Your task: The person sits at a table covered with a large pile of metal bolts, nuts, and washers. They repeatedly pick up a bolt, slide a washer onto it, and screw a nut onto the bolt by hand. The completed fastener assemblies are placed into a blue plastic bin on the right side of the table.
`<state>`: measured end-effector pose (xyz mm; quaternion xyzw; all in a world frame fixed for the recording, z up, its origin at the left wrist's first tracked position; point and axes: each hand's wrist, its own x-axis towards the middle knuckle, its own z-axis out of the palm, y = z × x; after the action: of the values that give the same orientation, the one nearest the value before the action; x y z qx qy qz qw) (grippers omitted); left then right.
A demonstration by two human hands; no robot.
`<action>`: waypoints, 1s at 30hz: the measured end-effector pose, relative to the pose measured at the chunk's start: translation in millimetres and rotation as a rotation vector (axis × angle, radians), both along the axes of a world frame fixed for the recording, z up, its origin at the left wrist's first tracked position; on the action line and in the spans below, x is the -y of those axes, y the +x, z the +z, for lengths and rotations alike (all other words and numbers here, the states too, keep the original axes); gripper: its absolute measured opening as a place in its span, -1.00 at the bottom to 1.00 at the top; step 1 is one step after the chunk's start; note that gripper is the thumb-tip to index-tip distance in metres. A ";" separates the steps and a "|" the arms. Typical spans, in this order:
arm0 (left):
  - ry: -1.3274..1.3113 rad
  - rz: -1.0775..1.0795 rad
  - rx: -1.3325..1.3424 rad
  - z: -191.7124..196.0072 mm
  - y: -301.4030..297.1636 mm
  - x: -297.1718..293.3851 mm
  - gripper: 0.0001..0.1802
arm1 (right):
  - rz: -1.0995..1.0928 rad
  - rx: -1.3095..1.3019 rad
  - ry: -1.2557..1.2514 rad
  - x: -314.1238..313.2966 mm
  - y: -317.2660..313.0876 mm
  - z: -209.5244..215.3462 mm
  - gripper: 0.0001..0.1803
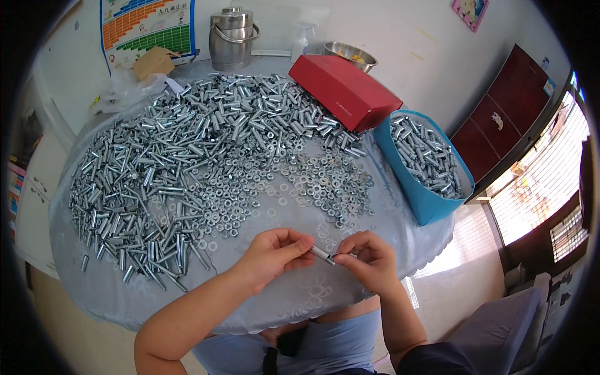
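Over the near edge of the table, my left hand (274, 255) pinches a short silvery metal sleeve (321, 253) between thumb and fingers. The sleeve slants down toward my right hand (370, 261), whose thumb and forefinger are closed right by its lower end. Whatever those fingertips hold is too small to make out. Beyond both hands lies a heap of loose washers and nuts (328, 187). A large pile of metal sleeves and bolts (206, 125) spreads behind them and round to the left.
A blue fabric bin (412, 194) filled with assembled metal anchors stands at the right edge of the grey tablecloth (244, 312). Behind it lies a red box (347, 90). A steel pot (232, 47), a steel bowl (369, 60) and a plastic bag (122, 94) sit at the back.
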<state>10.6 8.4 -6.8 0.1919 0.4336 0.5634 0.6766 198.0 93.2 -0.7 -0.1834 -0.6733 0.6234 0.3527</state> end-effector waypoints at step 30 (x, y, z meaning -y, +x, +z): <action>-0.046 0.097 0.005 1.7 2.5 -3.8 -0.78 | -0.061 -0.081 0.142 -10.5 -9.7 -5.5 -0.83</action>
<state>13.1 12.2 -5.1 0.1534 0.4535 0.5859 0.6538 188.2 103.8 -6.2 -0.1532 -0.6952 0.5698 0.4105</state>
